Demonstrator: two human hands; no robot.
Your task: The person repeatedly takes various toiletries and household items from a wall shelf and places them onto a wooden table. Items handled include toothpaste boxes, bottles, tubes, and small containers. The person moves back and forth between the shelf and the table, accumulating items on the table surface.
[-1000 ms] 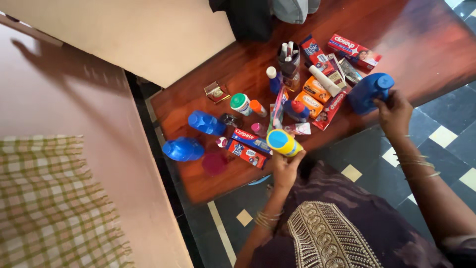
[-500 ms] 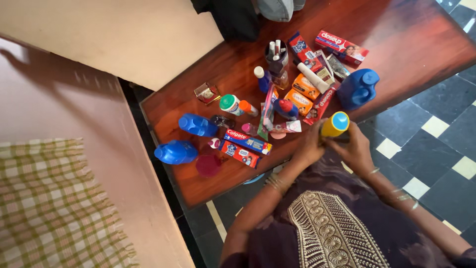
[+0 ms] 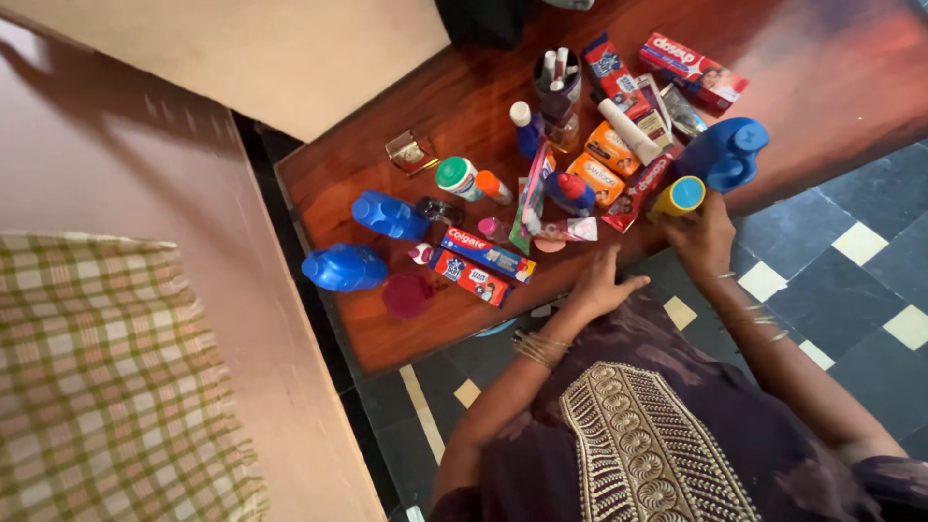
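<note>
Two hands: right hand (image 3: pixel 703 237) wraps yellow bottle (image 3: pixel 678 197) near worktop (image 3: pixel 406 338) edge; left hand (image 3: pixel 597 287) spread, empty. Risk: bottle knocks blue jug (image 3: pixel 723 155) over.

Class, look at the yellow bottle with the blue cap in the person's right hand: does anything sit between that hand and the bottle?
Nothing visible does. The right hand already grips the yellow bottle directly at the table's edge, beside the large blue jug.

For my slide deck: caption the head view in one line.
Right hand holds a yellow bottle with a blue cap beside a blue jug; left hand empty at the cluttered wooden table.
</note>
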